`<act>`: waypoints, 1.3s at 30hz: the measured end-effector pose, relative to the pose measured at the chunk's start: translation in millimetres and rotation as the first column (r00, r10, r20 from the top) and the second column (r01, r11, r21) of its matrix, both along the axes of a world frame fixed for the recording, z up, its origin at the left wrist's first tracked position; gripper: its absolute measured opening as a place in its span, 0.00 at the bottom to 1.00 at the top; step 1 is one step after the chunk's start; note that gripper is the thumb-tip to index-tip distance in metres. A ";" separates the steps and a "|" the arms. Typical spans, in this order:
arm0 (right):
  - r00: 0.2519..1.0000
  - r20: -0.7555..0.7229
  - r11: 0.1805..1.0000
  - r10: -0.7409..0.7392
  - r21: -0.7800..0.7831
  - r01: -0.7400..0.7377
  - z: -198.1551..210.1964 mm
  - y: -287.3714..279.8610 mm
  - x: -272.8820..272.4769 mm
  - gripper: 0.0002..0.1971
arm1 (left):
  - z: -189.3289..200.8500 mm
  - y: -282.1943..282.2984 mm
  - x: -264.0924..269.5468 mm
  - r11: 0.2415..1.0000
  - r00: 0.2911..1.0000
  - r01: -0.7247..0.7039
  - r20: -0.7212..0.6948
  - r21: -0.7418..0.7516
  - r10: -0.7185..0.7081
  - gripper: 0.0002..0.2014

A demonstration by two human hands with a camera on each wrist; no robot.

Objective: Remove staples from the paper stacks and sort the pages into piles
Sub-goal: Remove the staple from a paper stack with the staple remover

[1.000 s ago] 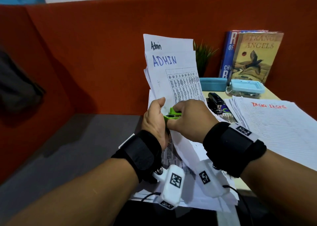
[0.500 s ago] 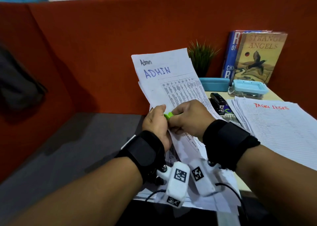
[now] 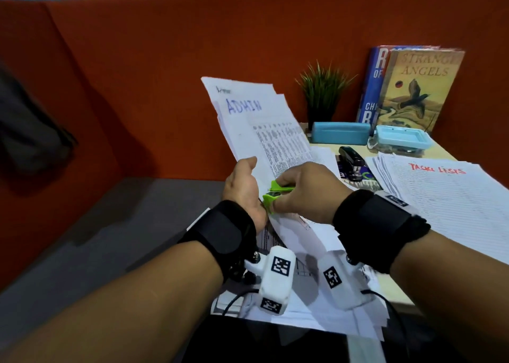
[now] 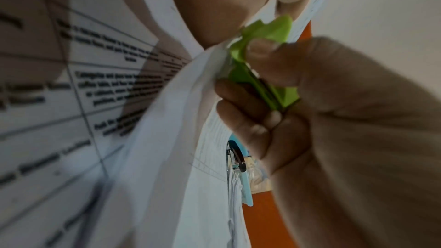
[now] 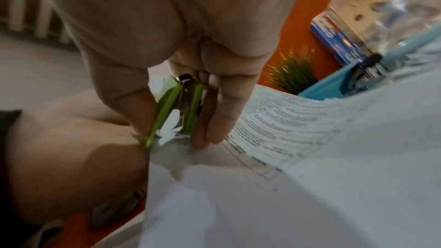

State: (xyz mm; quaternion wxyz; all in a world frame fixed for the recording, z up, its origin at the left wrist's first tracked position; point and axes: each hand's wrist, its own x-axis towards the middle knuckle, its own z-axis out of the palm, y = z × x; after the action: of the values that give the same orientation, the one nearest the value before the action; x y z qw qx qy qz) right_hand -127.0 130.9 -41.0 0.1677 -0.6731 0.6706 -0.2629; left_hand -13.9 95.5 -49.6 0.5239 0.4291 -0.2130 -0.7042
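A stapled paper stack marked "ADMIN" (image 3: 261,131) is held up above the desk, leaning to the left. My left hand (image 3: 243,190) grips its lower left edge. My right hand (image 3: 303,194) pinches a green staple remover (image 3: 272,197) between thumb and fingers, against the stack's corner. In the right wrist view the staple remover (image 5: 176,112) shows its metal claws on the paper (image 5: 310,157). The left wrist view has the staple remover (image 4: 260,63) at the sheet's edge, held by the right hand (image 4: 310,110). The staple itself is hidden.
A pile headed "TASKS LISTS" (image 3: 451,202) lies on the desk at right. More printed sheets (image 3: 297,302) lie under my wrists. A black stapler (image 3: 351,161), two light-blue boxes (image 3: 341,132), a small plant (image 3: 322,87) and books (image 3: 413,87) stand by the orange partition.
The ADMIN stack has tipped lower and further left. The staple remover's green handles have spread apart and now show more between my hands.
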 end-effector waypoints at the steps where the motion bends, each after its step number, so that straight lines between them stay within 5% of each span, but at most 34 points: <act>1: 0.998 -0.057 0.999 0.020 -0.035 -0.022 3.0 2.3 1.9 0.20 | 3.5 3.9 -0.5 1.000 1.000 -0.012 0.005 -0.017 0.012 0.04; 13: 0.996 -0.081 0.997 -0.022 -0.071 0.017 10.2 9.3 7.9 0.14 | 3.3 10.4 -3.5 0.988 0.994 0.071 0.089 -0.134 -0.059 0.09; 20: 0.987 0.159 0.999 -0.033 0.035 0.028 4.9 2.7 2.1 0.07 | 2.1 12.7 -7.5 0.993 0.992 0.053 0.121 -0.102 -0.041 0.11; 25: 0.799 0.587 0.977 -0.133 0.212 0.007 -6.3 -1.4 2.2 0.10 | -2.6 6.9 -11.0 0.999 0.994 -0.033 0.099 -0.033 0.037 0.11; 29: 0.680 0.703 0.950 -0.209 0.310 -0.029 -9.8 -1.1 -1.3 0.02 | -6.4 -0.4 -3.9 0.994 0.988 -0.081 0.134 0.070 0.071 0.06; 33: 0.572 0.776 0.942 -0.266 0.336 -0.017 -15.5 -0.1 -16.1 0.02 | -19.1 -16.9 5.3 0.983 0.985 -0.133 0.124 0.124 0.118 0.11; 36: 0.757 0.615 0.928 -0.221 0.370 -0.030 -12.6 0.6 -23.3 0.06 | -16.2 -15.8 8.8 0.987 0.981 -0.133 0.157 0.086 0.119 0.04; 39: 0.995 0.091 0.966 -0.027 0.257 0.002 -3.4 2.5 -26.7 0.15 | -21.6 -20.8 10.6 0.994 0.976 -0.095 0.200 0.051 0.083 0.05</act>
State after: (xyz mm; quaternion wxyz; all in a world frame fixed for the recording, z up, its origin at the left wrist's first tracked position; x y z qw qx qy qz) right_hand -153.7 133.4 -44.3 0.2828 -0.6277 0.6953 -0.2064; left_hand -3.2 74.8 -71.2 0.5179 0.5215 -0.2232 -0.6403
